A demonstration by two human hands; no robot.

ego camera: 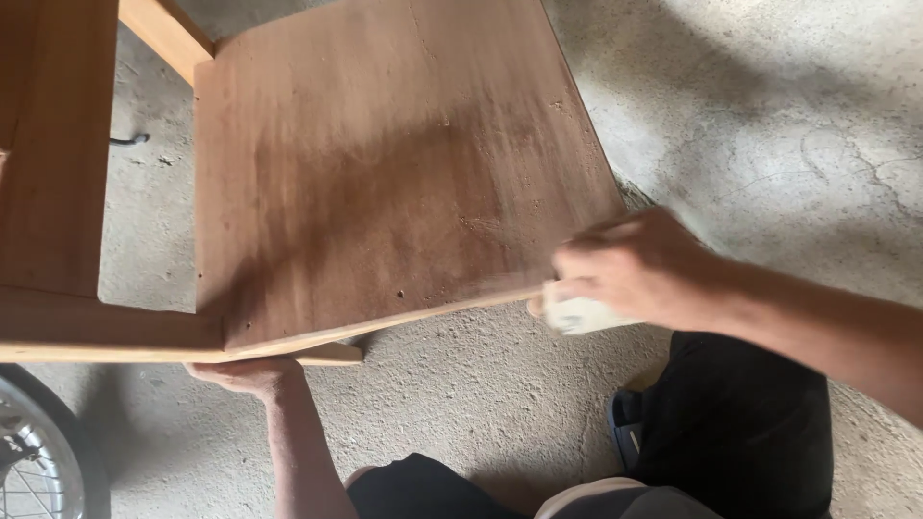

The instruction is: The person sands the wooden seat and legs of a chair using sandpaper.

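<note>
Brown plywood fills the view: a flat, square reddish-brown wooden panel point(385, 163) fixed to a paler timber frame point(58, 192), the whole piece lying over a rough grey concrete floor point(769, 115). On the near right corner of that panel, the right hand point(635, 264) has its fingers curled tight together around a small pale folded pad point(577, 314), probably sandpaper, and the pad sits right against the panel's thin front edge. The hand and pad are a little blurred.

Over on the other side, the left hand point(245, 373) comes up from below, under the light-coloured bottom rail point(173, 351) of the frame. It touches the underside there, palm up, but the fingers are hidden behind the wood, so I cannot tell whether they are spread or gripping.

Pale dust streaks lie across the middle of the panel surface, lighter than the dark patch beside them. Down at the bottom, the person's black-clad knees point(740, 423) are close to the floor, with a dark sandal point(625, 428) just showing between them. In the lower left corner, part of a spoked bicycle wheel point(29, 452) peeks in, well apart from both hands.
</note>
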